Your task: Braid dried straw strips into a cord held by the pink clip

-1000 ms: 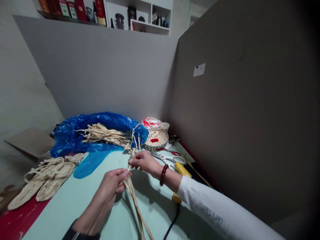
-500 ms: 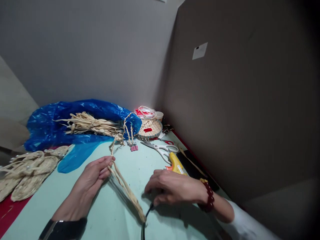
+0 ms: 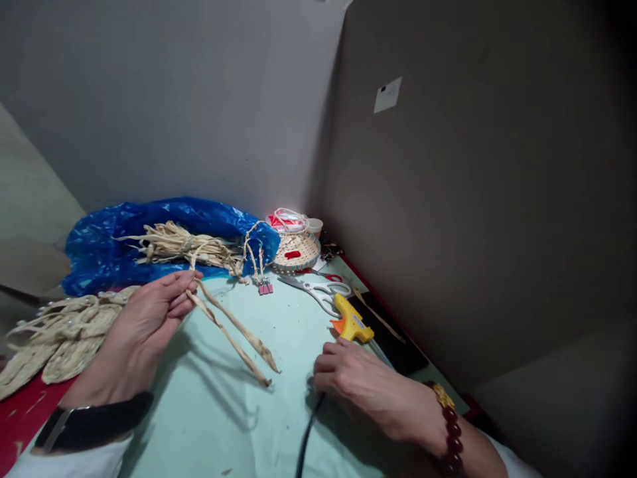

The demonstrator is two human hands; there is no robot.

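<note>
My left hand (image 3: 156, 312) is closed in a pinch around two pale, twisted straw strands (image 3: 233, 318). Their loose ends hang down to the right, above the pale green table surface. My right hand (image 3: 358, 375), wearing a dark red bead bracelet, has its fingers curled over a thin black cord (image 3: 309, 421); the fingertips are partly hidden. Just beyond that hand lies a yellow glue gun (image 3: 352, 320) with an orange trigger. White-handled scissors (image 3: 321, 291) rest behind the gun.
Woven straw sandals (image 3: 74, 332) with pearl beads sit at left. A straw bundle (image 3: 184, 245) lies on a blue plastic bag (image 3: 104, 232). Behind the scissors are a pink binder clip (image 3: 265, 287), a woven basket (image 3: 293, 253) and a paper cup (image 3: 314, 227). Walls enclose the back and right.
My left hand has moved left and up, and the strands' lower ends have lifted off the cord and spread apart. My right hand has shifted right, its fingers now curled on the cord.
</note>
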